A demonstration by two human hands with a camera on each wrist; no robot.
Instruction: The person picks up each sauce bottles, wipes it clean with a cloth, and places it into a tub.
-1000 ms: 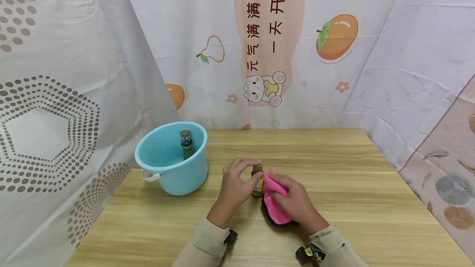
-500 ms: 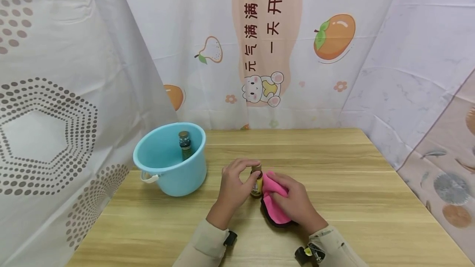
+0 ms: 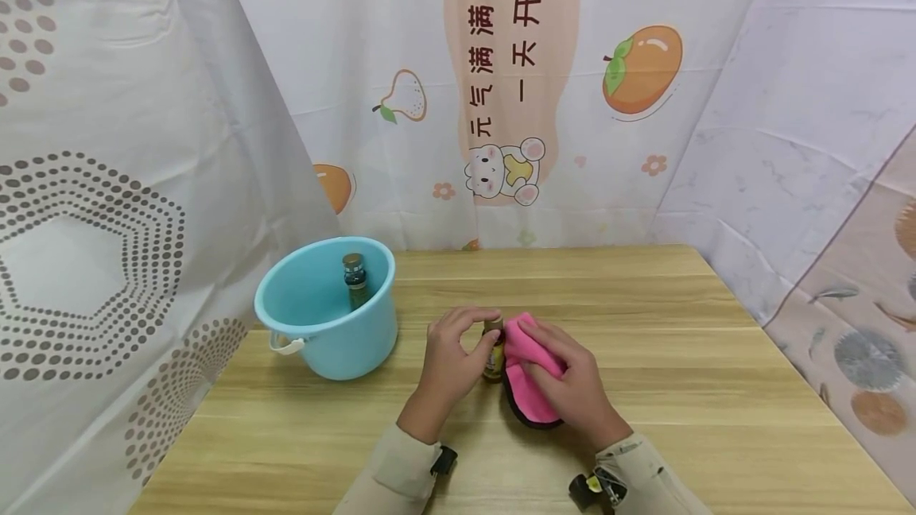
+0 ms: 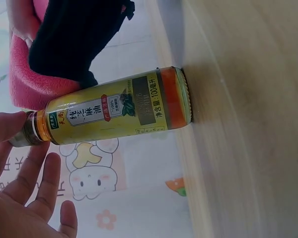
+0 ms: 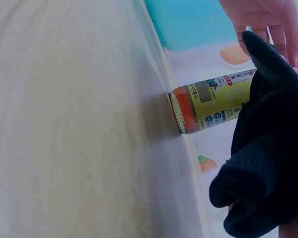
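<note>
A small sesame oil bottle [image 3: 494,362] with a yellow label stands upright on the table. My left hand [image 3: 452,356] pinches it at the neck and cap; the left wrist view shows the thumb on one side and the other fingers spread below. In my right hand [image 3: 578,386] is a bunched cloth [image 3: 529,402], pink on one face and black on the other. The pink part touches the bottle's upper side in the left wrist view, where the label [image 4: 107,106] is plainly visible. Black cloth [image 5: 273,148] covers the bottle's upper end in the right wrist view.
A light blue bucket [image 3: 354,344] with a white handle stands to the left on the wooden table [image 3: 687,372]. Inside it leans a dark bottle [image 3: 355,283] with a brown cap. Printed curtains [image 3: 401,173] hang along the back and sides.
My right hand has moved slightly up along the bottle, carrying the cloth, whose top edge now sits higher beside the cap. The left hand keeps its hold. The head view has shifted slightly.
</note>
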